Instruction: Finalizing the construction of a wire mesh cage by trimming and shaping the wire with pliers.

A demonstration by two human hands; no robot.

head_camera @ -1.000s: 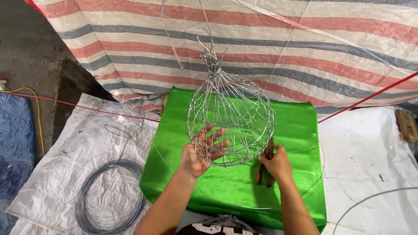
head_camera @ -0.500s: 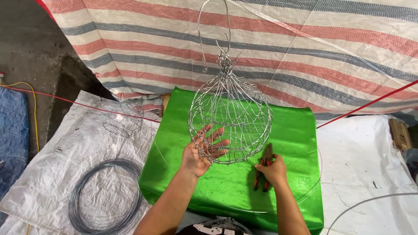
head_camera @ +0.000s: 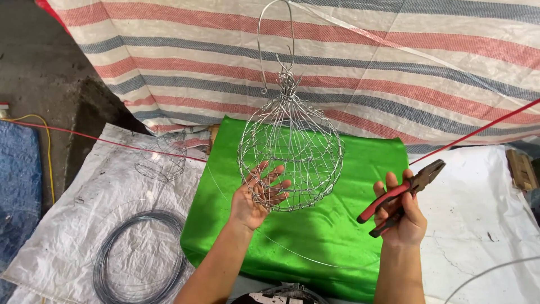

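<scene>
Over green cloth [head_camera: 360,169]: my left hand [head_camera: 256,197] cups wire basket [head_camera: 291,152] underside, fingers spread; right hand [head_camera: 402,217] grips pliers [head_camera: 402,194].

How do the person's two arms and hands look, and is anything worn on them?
Both forearms are bare: no sleeves reach into view. The left hand and the right hand wear no gloves, and no ring, watch or bracelet shows on them. No markings are visible on either arm.
</scene>
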